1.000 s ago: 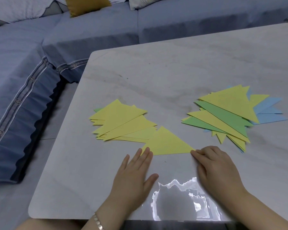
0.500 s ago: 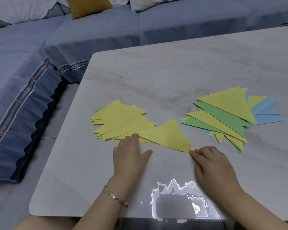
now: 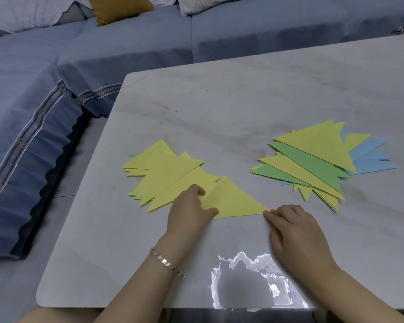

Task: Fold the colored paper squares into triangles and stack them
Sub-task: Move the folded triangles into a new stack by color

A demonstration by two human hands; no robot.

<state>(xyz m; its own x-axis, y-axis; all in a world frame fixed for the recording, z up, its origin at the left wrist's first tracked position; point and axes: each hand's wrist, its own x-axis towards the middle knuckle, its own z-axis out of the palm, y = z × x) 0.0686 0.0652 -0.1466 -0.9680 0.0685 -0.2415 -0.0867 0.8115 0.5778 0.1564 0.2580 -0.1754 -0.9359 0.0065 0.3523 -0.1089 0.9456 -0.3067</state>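
Observation:
A folded yellow triangle (image 3: 233,201) lies on the table near its front, its left end overlapping the edge of the left stack of yellow triangles (image 3: 163,169). My left hand (image 3: 189,213) grips the triangle's left corner, fingers on top and thumb along its lower edge. The curled fingertips of my right hand (image 3: 296,231) pinch the triangle's right tip against the table. To the right lies a fanned pile of yellow, green and blue folded triangles (image 3: 313,159).
The grey marble table (image 3: 219,101) has a rounded left corner and a glare patch near its front edge. A blue sofa (image 3: 44,89) with cushions runs along the left and back. A bracelet sits on my left wrist.
My left hand moved up from below the triangle onto its left corner. The triangle swung about its right tip toward the left stack. My right hand stayed at that tip.

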